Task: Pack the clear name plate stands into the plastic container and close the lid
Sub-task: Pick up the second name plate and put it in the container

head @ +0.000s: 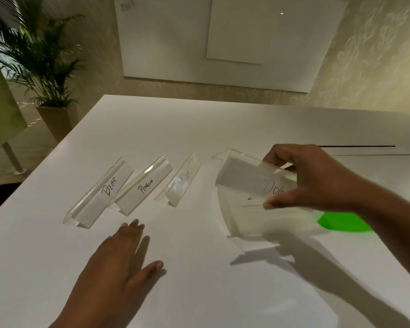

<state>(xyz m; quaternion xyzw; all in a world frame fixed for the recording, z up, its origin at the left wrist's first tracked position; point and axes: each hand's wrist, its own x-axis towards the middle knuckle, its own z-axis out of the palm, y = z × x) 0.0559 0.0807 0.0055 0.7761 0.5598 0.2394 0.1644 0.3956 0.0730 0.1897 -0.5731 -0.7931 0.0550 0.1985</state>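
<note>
Three clear name plate stands lie in a row on the white table: "Bear" (100, 194) at the left, "Penguin" (143, 185) in the middle, "Tiger" (179, 182) to their right. My right hand (310, 178) grips a fourth stand marked "Dog" (249, 177) by its right end and holds it tilted just above the translucent plastic container (265, 221). Another card with writing shows inside the container. The green lid (343, 221) lies behind my right wrist, partly hidden. My left hand (118, 263) rests flat on the table with its fingers spread, below the row of stands.
The white table (199, 138) stretches back to a wall with whiteboards (223, 36). A potted palm (47, 74) stands on the floor past the table's left edge. A dark slot (355, 146) runs across the tabletop at the far right.
</note>
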